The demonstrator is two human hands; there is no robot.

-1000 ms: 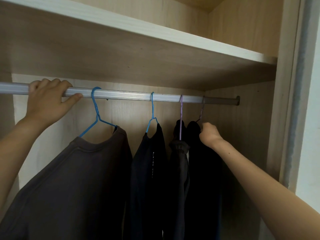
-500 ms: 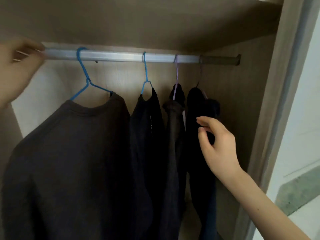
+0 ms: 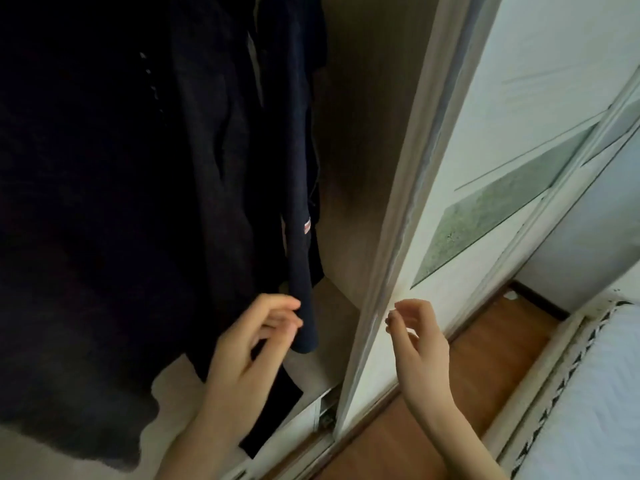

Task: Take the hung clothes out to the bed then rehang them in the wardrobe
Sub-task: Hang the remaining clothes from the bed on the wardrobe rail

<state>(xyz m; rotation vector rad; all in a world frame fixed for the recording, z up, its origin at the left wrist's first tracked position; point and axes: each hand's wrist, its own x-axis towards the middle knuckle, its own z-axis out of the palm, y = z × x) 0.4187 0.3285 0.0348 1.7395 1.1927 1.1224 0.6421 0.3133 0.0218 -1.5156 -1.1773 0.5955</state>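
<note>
The rail has left view. The dark clothes (image 3: 138, 168) hang left of the door frame (image 3: 398, 220). The left hand (image 3: 252, 341), now off the rail, is loosely curled with its fingertips at a hem. The right hand (image 3: 415, 337), in front of the frame, is loosely curled and empty.

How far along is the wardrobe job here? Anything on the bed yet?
Done: nothing visibly; the dark clothes hang in the wardrobe, and no garment shows on the visible strip of bed. In hand: nothing; left grip reaches toward a dark hanging hem, right grip is empty. Left: whether this is before removal or after rehanging cannot be told.
</note>
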